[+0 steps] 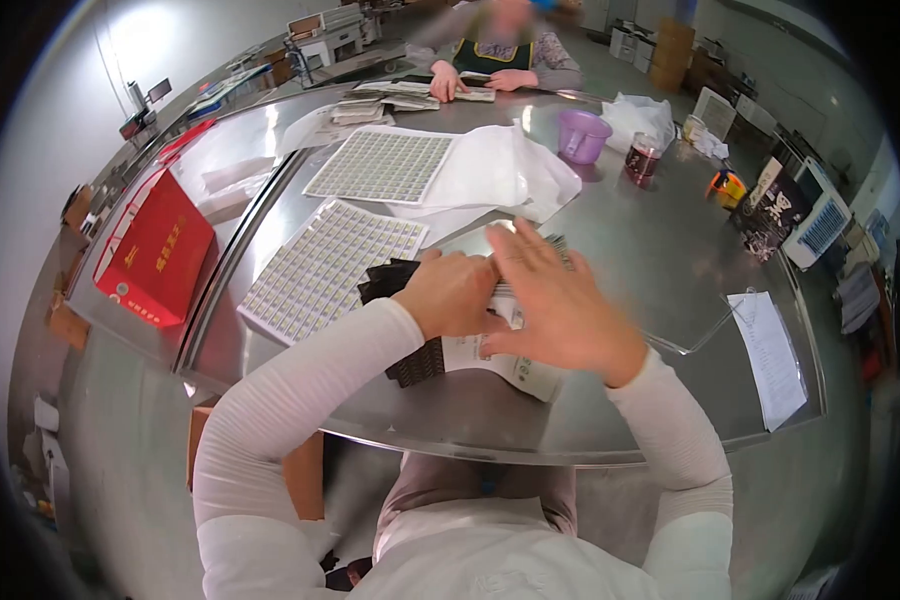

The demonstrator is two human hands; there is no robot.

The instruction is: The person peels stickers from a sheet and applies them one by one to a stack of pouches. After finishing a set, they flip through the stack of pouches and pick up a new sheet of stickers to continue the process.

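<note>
Near the table's front edge, my left hand (pixel 452 293) is closed on a stack of printed packets, whose black ends (pixel 388 280) stick out to its left. My right hand (pixel 553 305) has its fingers spread over the right side of the same stack and is slightly blurred. Below both hands, the pale printed face of the packets (pixel 515 368) shows, with a dark patterned part (pixel 417 364) at its left. The place where the palms meet the stack is partly hidden. Left of my hands lies a sheet of small labels (pixel 320 270), and a second label sheet (pixel 385 165) lies beyond it.
A red bag (pixel 160 250) stands at the left. White wrapping (pixel 490 170), a purple mug (pixel 582 137), a glass jar (pixel 642 158) and an orange tape dispenser (pixel 727 188) are farther back. A paper (pixel 768 355) lies right. Across the table, a co-worker's hands touch packets (pixel 400 97).
</note>
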